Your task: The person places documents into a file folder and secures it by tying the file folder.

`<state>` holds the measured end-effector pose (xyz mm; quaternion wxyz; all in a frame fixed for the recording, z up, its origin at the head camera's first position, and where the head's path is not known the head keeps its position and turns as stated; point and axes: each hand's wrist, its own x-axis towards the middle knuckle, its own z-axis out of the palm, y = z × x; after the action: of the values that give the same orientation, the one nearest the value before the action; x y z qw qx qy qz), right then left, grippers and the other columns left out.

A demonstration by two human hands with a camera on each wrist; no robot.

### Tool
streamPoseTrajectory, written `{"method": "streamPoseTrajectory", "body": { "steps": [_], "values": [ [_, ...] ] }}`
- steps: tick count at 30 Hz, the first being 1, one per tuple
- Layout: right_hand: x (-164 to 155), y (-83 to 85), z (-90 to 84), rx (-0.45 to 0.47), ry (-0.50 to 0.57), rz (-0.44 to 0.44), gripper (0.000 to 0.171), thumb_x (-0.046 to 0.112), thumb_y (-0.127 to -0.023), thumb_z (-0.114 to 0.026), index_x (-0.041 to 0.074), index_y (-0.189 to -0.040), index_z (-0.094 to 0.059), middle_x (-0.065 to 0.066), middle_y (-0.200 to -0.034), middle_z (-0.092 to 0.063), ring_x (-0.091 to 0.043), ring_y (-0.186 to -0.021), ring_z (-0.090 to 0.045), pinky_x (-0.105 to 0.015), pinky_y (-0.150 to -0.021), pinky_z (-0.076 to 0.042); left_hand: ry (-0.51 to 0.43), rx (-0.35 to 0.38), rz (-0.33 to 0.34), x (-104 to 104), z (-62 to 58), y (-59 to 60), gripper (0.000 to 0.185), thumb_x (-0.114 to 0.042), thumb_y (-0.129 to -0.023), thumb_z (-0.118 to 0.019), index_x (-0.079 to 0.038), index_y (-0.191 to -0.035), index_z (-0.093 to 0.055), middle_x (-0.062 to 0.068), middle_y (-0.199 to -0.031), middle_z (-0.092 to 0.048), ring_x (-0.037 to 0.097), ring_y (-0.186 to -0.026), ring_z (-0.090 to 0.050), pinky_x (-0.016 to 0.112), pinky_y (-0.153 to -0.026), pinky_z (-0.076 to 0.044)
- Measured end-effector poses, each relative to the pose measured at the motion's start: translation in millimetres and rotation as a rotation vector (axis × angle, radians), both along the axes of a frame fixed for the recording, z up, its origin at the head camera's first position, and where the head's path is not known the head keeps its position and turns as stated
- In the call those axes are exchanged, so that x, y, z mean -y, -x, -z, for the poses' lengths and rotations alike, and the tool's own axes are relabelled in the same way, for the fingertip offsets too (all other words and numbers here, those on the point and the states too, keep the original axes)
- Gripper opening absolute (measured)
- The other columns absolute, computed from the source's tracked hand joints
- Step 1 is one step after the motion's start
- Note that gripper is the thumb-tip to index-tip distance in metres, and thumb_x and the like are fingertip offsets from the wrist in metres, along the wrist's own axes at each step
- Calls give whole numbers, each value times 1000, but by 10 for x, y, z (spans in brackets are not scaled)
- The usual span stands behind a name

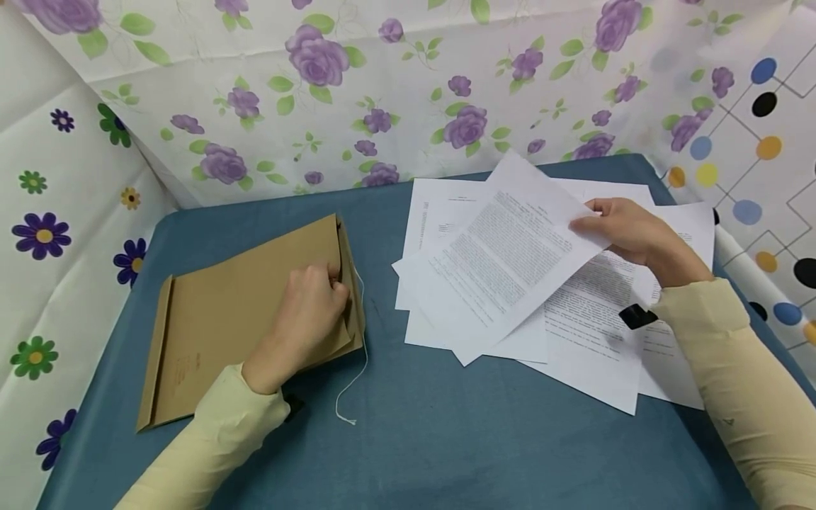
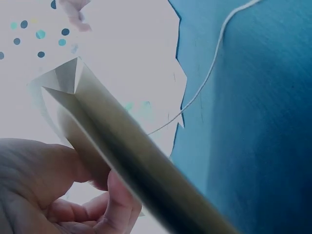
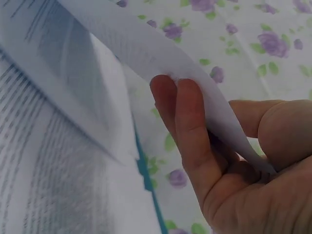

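**Envelope under left hand, printed sheet pinched in right**

Left hand point(image 1: 306, 312) resting on the brown envelope point(image 1: 242, 319), fingers point(image 2: 114, 204) curled around the open flap edge at the right end. Envelope lying flat on the left part of the blue table point(image 1: 433, 439), with a thin white string point(image 1: 360, 354) trailing from the flap onto the cloth. Right hand point(image 1: 627, 234) pinching one printed sheet point(image 1: 503, 262) at its right corner between thumb and fingers point(image 3: 187, 131), lifted slightly above the loose pile of papers point(image 1: 586, 340) spread on the right part of the table. Floral sheets point(image 1: 382, 92) hanging behind.
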<state>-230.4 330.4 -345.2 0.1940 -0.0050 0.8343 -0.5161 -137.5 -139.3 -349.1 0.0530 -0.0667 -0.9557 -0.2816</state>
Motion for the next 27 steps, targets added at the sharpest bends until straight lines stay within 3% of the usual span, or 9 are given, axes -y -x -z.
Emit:
{"method": "streamPoseTrajectory", "body": {
  "steps": [5,10,14,19,22,24,27],
  "values": [
    [73,-80,-267,-74,94,18,37,22,-105,-61,0,-134,-64,4,-109,-75,-14,-95,-72,-28,-78,-58,-9,-2,-18,-15,2,33,32,10,-84,-46,-15,-72,-28,-2,-71,-16,14,-58,-17,32,-53,-19],
    [211,-143,-507,-130,230,78,22,20,-103,-63,7,-111,-79,1,-104,-77,-12,-92,-72,-26,-75,-58,-23,32,-43,-20,38,89,31,8,-81,-48,-15,-69,-30,-2,-70,-17,15,-59,-20,32,-54,-20],
    [367,-173,-628,-169,388,135,18,16,-100,-68,2,-100,-81,-3,-98,-78,-12,-84,-73,-23,-67,-57,-41,51,-47,-14,69,123,32,7,-78,-48,-16,-67,-29,-3,-70,-18,16,-59,-20,32,-55,-20],
    [600,-192,-733,-206,549,175,18,13,-98,-71,-2,-103,-78,-8,-104,-77,-16,-85,-74,-24,-65,-58,-68,86,-55,-2,99,158,32,4,-78,-51,-16,-66,-29,-3,-67,-20,16,-60,-23,32,-56,-21],
    [749,-198,-777,-238,620,185,17,11,-98,-71,-3,-105,-77,-10,-105,-75,-19,-84,-74,-27,-66,-59,-74,129,-70,11,117,173,19,0,-81,-53,-11,-69,-42,1,-68,-32,18,-61,-32,31,-57,-27],
    [848,-210,-803,-273,635,187,16,10,-98,-70,-4,-103,-77,-11,-103,-74,-19,-81,-73,-27,-64,-59,-76,157,-79,23,129,179,3,-4,-84,-56,-5,-81,-56,5,-75,-48,19,-65,-43,31,-58,-34],
    [994,-243,-838,-339,623,192,16,8,-98,-69,-5,-100,-77,-12,-97,-74,-19,-76,-73,-26,-62,-58,-80,198,-81,35,140,190,18,-7,-87,-58,2,-101,-65,15,-95,-65,23,-73,-55,32,-63,-44]
  ]
}}
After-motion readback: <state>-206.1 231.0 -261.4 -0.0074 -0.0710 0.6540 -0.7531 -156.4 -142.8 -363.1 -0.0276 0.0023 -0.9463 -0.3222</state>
